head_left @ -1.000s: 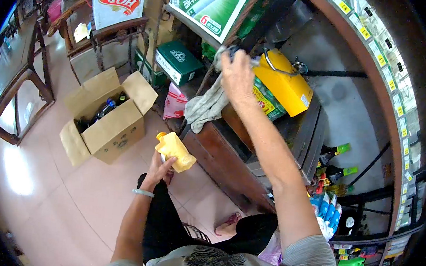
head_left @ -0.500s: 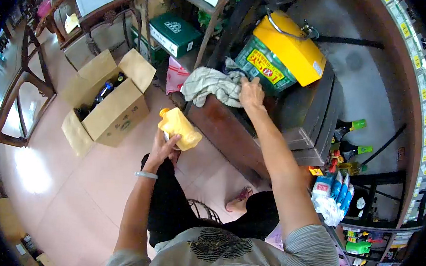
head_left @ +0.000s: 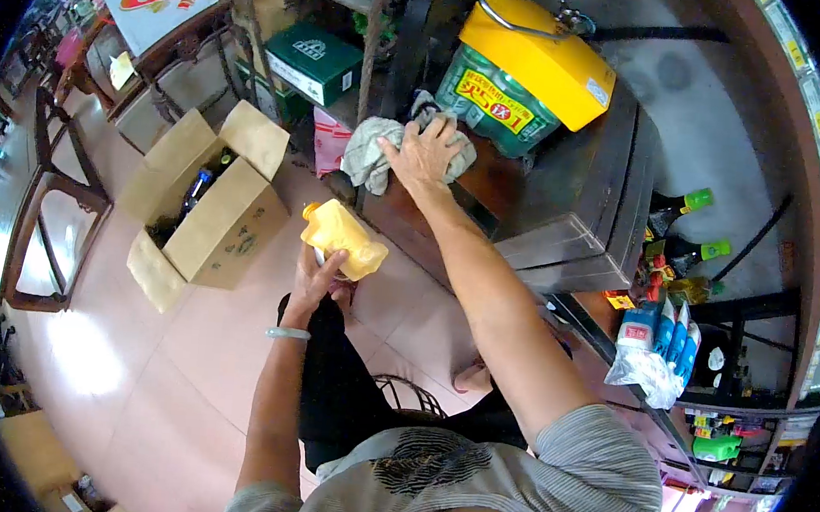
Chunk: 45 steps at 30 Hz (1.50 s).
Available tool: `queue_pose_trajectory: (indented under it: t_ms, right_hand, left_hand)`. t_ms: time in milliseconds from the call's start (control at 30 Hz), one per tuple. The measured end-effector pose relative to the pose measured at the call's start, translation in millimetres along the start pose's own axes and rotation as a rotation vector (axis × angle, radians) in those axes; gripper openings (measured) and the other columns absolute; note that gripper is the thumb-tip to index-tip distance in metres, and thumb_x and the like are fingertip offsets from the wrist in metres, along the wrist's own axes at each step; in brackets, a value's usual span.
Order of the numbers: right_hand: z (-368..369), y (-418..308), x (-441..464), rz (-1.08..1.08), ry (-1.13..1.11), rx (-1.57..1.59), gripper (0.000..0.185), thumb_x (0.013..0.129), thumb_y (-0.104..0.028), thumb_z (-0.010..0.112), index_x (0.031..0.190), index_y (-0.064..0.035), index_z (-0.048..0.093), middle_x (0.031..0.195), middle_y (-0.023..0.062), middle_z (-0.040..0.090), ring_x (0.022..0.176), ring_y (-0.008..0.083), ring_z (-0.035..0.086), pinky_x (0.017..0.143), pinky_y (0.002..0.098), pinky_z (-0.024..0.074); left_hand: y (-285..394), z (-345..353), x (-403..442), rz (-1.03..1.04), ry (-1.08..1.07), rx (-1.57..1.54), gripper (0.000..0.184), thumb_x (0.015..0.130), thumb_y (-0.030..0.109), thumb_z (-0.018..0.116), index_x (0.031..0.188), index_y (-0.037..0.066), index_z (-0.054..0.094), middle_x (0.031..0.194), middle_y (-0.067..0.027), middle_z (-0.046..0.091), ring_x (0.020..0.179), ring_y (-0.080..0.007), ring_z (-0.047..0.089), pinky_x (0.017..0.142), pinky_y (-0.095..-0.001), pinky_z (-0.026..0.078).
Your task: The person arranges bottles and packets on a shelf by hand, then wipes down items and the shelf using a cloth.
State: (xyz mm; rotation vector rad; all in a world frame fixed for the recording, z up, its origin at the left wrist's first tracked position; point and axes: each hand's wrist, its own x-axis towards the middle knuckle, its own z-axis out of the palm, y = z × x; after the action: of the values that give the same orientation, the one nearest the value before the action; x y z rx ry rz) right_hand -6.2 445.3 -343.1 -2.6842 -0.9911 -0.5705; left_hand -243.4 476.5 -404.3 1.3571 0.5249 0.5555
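My left hand (head_left: 310, 285) is closed around a plastic bottle (head_left: 346, 240) of yellow-orange stuff with an orange cap. The bottle is tilted, its cap up and to the left, above the floor. On a dark wooden ledge lies a crumpled light grey cloth (head_left: 368, 155). My right hand (head_left: 422, 157) is over the cloth, its fingers spread and bent into the folds; part of the cloth shows beyond the fingertips. Just right of that hand stands a shrink-wrapped pack of green cans (head_left: 496, 110), with a yellow box (head_left: 538, 60) with a metal handle on top.
An open cardboard box (head_left: 231, 234) with bottles in it stands on the tiled floor at left. A green carton (head_left: 314, 62) sits behind the ledge. At right are green-capped bottles (head_left: 689, 204) and blue-and-white packets (head_left: 661, 331). A wooden chair (head_left: 52, 202) is at far left.
My right hand has moved left onto the cloth, and its fingers have spread. The cloth is bunched differently. The left hand still holds the bottle. The view has shifted slightly.
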Motion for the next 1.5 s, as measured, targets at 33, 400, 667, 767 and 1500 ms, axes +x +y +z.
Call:
queue_pose_trajectory:
  t_ms: [33, 400, 667, 767, 1500]
  right_hand:
    - [2.6, 5.1, -5.4, -0.118, 0.153, 0.038, 0.043, 0.063, -0.044, 0.065, 0.084, -0.0057, 0.061, 0.114, 0.0201, 0.039, 0.109, 0.0385, 0.032, 0.077, 0.0562, 0.0313]
    - [-59.1, 40.8, -95.4, -0.021, -0.175, -0.126, 0.036, 0.063, -0.028, 0.069, 0.092, -0.0103, 0.058, 0.111, 0.0136, 0.039, 0.103, 0.0337, 0.037, 0.078, 0.0517, 0.0381]
    - [-108.2, 34.7, -102.8, 0.137, -0.481, 0.06, 0.04, 0.067, -0.03, 0.063, 0.099, -0.0056, 0.058, 0.111, 0.0186, 0.042, 0.102, 0.0362, 0.042, 0.077, 0.046, 0.0447]
    - [-120.5, 36.5, -87.5, 0.154, -0.395, 0.249, 0.053, 0.065, -0.032, 0.064, 0.107, -0.002, 0.052, 0.114, 0.0232, 0.044, 0.105, 0.0417, 0.043, 0.081, 0.0456, 0.0445]
    - [-44.3, 44.7, -19.6, 0.051, -0.334, 0.229, 0.044, 0.064, -0.037, 0.064, 0.101, -0.0147, 0.06, 0.112, 0.0118, 0.048, 0.108, 0.0302, 0.041, 0.083, 0.0438, 0.0418]
  left_hand:
    - [0.7, 0.3, -0.7, 0.001, 0.007, -0.002, 0.053, 0.078, 0.018, 0.062, 0.119, -0.002, 0.035, 0.107, -0.0121, 0.05, 0.097, -0.0203, 0.052, 0.082, -0.0312, 0.043]
    - [-1.4, -8.7, -15.1, 0.036, 0.052, 0.001, 0.05, 0.081, 0.022, 0.059, 0.117, -0.001, 0.035, 0.101, -0.0102, 0.052, 0.088, -0.0165, 0.054, 0.068, -0.0271, 0.047]
    - [-1.8, -17.2, -53.1, 0.036, 0.124, -0.223, 0.044, 0.083, 0.021, 0.056, 0.116, -0.002, 0.037, 0.104, -0.0103, 0.052, 0.092, -0.0182, 0.053, 0.08, -0.0316, 0.045]
    - [6.9, -14.4, -67.4, -0.03, 0.109, -0.247, 0.045, 0.082, 0.021, 0.057, 0.115, -0.003, 0.037, 0.103, -0.0108, 0.053, 0.091, -0.0191, 0.055, 0.08, -0.0324, 0.044]
    - [-6.3, -4.6, -36.8, -0.094, 0.084, -0.437, 0.046, 0.083, 0.013, 0.055, 0.119, -0.002, 0.031, 0.11, -0.0128, 0.047, 0.1, -0.0229, 0.051, 0.086, -0.0352, 0.042]
